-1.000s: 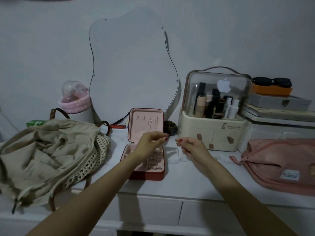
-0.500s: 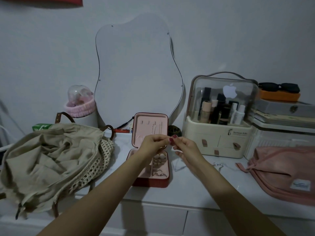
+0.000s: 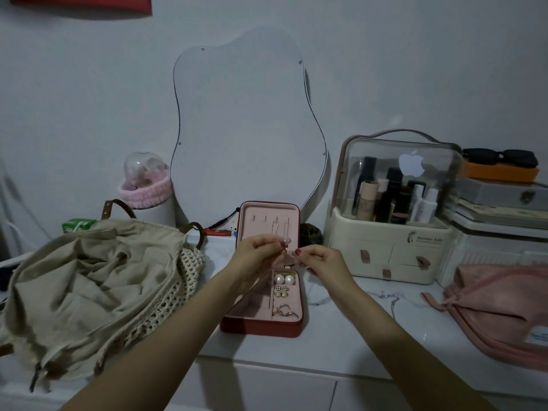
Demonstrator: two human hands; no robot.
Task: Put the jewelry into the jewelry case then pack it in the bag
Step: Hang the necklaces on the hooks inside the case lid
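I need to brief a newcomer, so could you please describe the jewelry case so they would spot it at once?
Find the tall wavy frameless mirror on the wall. On the white countertop below it stands the small dark red jewelry case, open, its pink lid upright. Unlike the neighbouring beige fabric bag, it holds pearl earrings.

The open jewelry case (image 3: 264, 307) sits mid-tabletop (image 3: 341, 345), with the bag (image 3: 89, 289) to its left, the mirror (image 3: 246, 129) behind (against the wall), and the cosmetics organizer (image 3: 391, 221) to its right.
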